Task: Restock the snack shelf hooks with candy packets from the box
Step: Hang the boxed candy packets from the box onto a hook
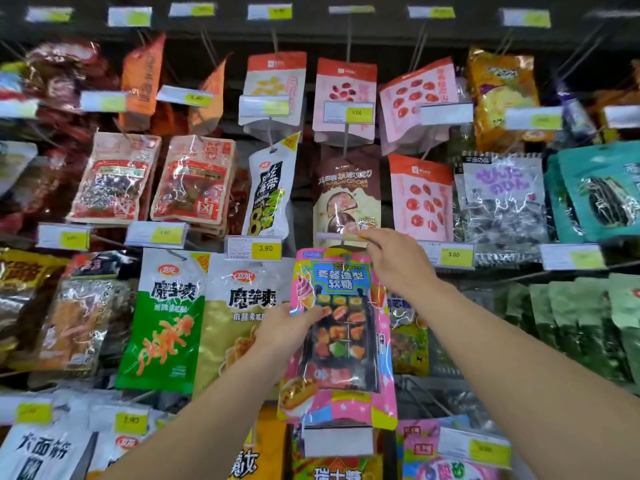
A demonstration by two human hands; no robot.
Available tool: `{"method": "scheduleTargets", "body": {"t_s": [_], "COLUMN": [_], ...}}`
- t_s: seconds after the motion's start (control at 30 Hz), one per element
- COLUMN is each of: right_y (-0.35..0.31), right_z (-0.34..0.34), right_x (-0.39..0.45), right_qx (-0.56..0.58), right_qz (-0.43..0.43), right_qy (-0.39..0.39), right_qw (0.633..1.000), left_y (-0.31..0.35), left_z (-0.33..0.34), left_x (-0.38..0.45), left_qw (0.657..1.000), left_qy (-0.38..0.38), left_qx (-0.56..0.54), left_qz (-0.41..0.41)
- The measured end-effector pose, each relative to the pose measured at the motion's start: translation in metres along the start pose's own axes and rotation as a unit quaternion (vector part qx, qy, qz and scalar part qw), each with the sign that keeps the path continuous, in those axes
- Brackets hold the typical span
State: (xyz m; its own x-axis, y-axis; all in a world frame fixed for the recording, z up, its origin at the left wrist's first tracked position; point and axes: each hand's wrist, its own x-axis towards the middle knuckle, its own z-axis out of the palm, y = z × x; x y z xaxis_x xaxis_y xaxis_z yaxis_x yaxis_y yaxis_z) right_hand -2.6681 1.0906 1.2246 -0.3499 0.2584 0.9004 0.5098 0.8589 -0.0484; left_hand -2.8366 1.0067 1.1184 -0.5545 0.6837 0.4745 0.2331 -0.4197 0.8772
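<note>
A pink and blue candy packet with a clear window of small gummies hangs in the middle of the shelf wall. My left hand grips its left edge about halfway down. My right hand is raised at the packet's top, fingers pinched on the price tag holder at the tip of the hook. The hook wire itself is hidden behind my fingers and the packet's header. The box is not in view.
Snack packets hang on hooks all around: green and beige packets to the left, a brown chocolate pouch above, dark green packs to the right. Yellow price tags stick out at the hook ends.
</note>
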Motion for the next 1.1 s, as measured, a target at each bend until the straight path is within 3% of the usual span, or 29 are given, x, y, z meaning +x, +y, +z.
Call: {"method": "scheduleTargets", "body": {"t_s": [0.27, 0.5, 0.67, 0.8, 1.1], "right_y": [0.002, 0.010, 0.009, 0.011, 0.017], "right_z": [0.004, 0.028, 0.040, 0.049, 0.063], "right_x": [-0.015, -0.074, -0.118, -0.139, -0.136], "right_qx": [0.019, 0.065, 0.192, 0.236, 0.134], "right_qz": [-0.015, 0.075, 0.171, 0.177, 0.171], "right_qy": [-0.003, -0.003, -0.062, -0.126, -0.060], "right_qw": [1.000, 0.995, 0.964, 0.947, 0.974], "left_y": [0.001, -0.011, -0.019, -0.028, -0.029], "left_z": [0.007, 0.001, 0.000, -0.002, -0.015], "left_x": [0.006, 0.002, -0.005, -0.010, -0.034], "left_qw": [0.999, 0.998, 0.999, 0.996, 0.914], "left_qy": [-0.012, -0.020, -0.009, -0.005, 0.043], "left_qx": [-0.011, -0.019, 0.002, 0.084, 0.373], "left_qz": [-0.037, -0.054, -0.050, -0.005, 0.155]}}
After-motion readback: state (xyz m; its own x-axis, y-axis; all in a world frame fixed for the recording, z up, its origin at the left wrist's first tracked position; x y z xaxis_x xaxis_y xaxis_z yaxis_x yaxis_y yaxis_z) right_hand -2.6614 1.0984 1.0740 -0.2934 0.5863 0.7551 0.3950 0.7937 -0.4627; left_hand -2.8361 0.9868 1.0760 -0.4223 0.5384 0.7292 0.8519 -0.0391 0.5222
